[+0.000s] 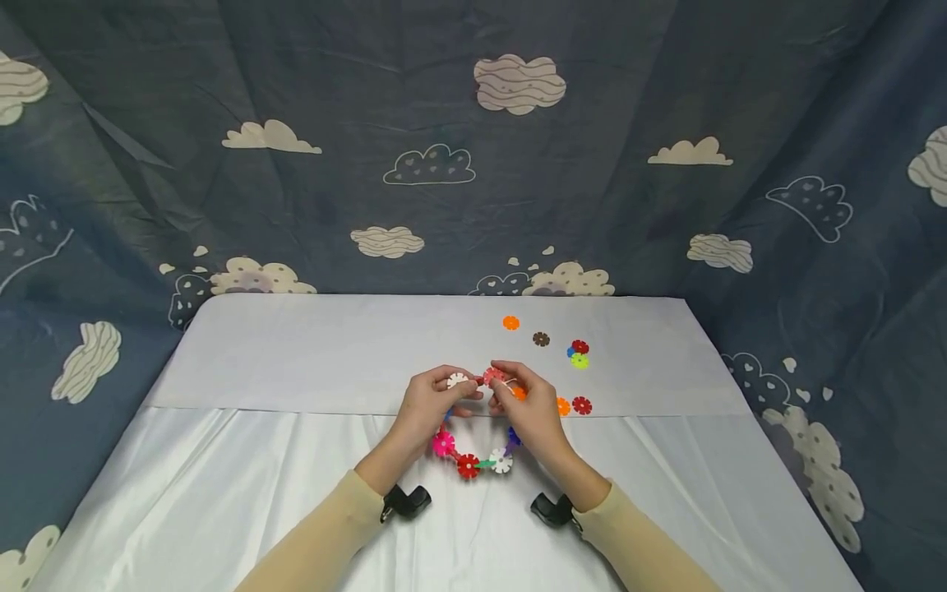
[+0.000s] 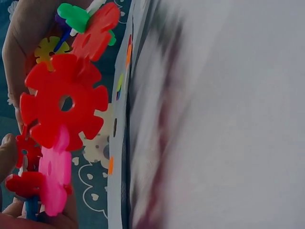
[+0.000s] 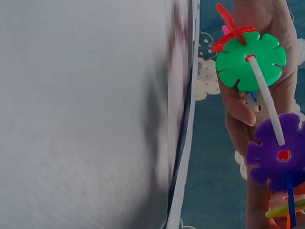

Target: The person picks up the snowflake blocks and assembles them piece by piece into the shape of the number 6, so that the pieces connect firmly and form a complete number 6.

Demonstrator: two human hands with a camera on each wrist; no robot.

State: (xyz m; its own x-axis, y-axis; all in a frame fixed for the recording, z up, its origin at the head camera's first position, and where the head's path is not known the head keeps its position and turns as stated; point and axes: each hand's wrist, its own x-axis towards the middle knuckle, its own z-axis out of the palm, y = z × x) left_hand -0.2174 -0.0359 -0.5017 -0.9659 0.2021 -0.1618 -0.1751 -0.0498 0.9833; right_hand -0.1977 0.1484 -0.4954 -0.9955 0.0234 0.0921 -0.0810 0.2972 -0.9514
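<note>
A chain of notched, flower-shaped plastic discs hangs in a loop between my two hands, above the white table. My left hand (image 1: pixel 429 403) pinches the chain near a white disc (image 1: pixel 456 381). On the other side my right hand (image 1: pixel 534 409) pinches a red disc (image 1: pixel 493 376); an orange disc (image 1: pixel 519 393) shows by its fingers. The loop's near side carries a pink disc (image 1: pixel 444 444), a red disc (image 1: pixel 468 466) and a white disc (image 1: pixel 501 460). In the right wrist view a green disc (image 3: pixel 233 69) and a purple disc (image 3: pixel 264 148) hang before the right hand.
Loose discs lie beyond and right of the hands: orange (image 1: pixel 510 323), brown (image 1: pixel 541 339), a small red, blue and yellow-green cluster (image 1: pixel 580 360), orange (image 1: pixel 564 406) and red (image 1: pixel 582 405). A cloud-patterned dark curtain (image 1: pixel 340 197) stands behind the white table (image 1: pixel 296 353).
</note>
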